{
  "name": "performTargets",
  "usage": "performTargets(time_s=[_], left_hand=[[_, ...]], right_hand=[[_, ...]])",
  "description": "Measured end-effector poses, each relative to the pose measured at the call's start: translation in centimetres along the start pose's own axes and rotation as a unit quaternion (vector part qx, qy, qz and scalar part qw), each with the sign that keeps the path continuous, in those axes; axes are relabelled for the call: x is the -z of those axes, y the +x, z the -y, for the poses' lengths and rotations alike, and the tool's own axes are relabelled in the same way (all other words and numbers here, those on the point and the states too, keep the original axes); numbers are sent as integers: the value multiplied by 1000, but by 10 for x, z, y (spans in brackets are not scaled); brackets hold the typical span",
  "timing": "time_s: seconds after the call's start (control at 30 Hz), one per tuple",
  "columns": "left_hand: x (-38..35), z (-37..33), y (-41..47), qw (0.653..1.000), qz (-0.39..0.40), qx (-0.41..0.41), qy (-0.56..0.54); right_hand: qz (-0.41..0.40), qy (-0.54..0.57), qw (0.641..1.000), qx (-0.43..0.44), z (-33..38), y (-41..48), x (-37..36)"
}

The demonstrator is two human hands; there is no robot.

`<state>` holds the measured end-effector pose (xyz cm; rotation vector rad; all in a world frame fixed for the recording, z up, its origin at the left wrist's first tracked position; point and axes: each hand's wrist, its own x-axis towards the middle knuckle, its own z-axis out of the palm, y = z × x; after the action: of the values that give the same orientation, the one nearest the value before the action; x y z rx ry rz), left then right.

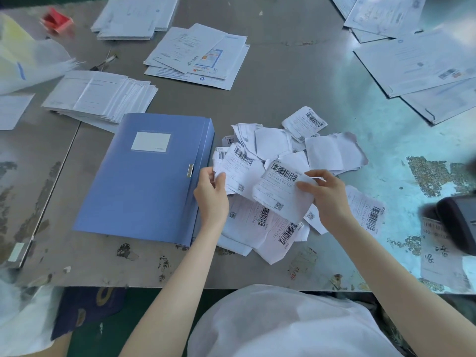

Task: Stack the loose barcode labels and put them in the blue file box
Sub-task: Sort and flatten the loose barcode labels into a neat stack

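- Blue box (pixel 149 176) is laid flat on the worktop (pixel 283 81), lid down. The clasp (pixel 190 170) looks latched, so nothing's been put in yet. It's probably parked that close so a finished stack only has to be slid across.
- Labels (pixel 273 143) are heaped just beside the box's right edge, overlapping every which way. Some are barcode-up, some blank-side-up, and a few are curled or creased. That mess is why they have to be picked off one at a time.
- Left hand (pixel 211 194): the left label (pixel 239 171) is pinched by its edge between thumb and fingers (pixel 206 173), right next to the clasp.
- Right hand (pixel 324 197): the fingers (pixel 304 186) are clamped on the far edge of the right label (pixel 280 189). It's held barcode-up and looks raised a bit off the heap.
- Edge grips make sense here, since the print is kept visible and the two sheets can be squared against each other.
- Stacking looks barely started. Most of the heap is untouched, and the box will have to be opened at some point.
- Thin curly paper, so a loose stack could easily be fanned out or dropped on the way over.
- Envelopes (pixel 195 57) and other paper piles are kept well apart further up the worktop, so they shouldn't get mixed in.
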<state>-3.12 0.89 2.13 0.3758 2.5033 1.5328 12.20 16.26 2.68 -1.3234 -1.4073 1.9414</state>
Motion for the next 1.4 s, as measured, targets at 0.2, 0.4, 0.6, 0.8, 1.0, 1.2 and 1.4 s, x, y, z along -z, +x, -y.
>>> performTargets(time_s=[0.2, 0.4, 0.6, 0.8, 1.0, 1.2, 1.4], left_hand=[[9, 7, -26, 997, 9, 36, -71], [1, 10, -36, 987, 78, 81, -112], [-9, 5, -43, 966, 159, 127, -159], [-10, 7, -46, 941, 265, 114, -178], [-14, 9, -45, 944, 206, 162, -198], [-12, 11, -37, 951, 147, 157, -222], [-18, 13, -39, 930, 157, 196, -270]], right_hand=[[44, 1, 999, 11, 5, -2, -8], [34, 59, 997, -38, 1, -10, -18], [16, 55, 997, -52, -8, -13, -14], [-32, 7, 999, -3, -11, -17, -2], [-70, 3, 997, 16, -13, -15, 10], [-45, -53, 997, 28, -14, -10, 21], [-34, -5, 999, -24, -17, -9, 17]])
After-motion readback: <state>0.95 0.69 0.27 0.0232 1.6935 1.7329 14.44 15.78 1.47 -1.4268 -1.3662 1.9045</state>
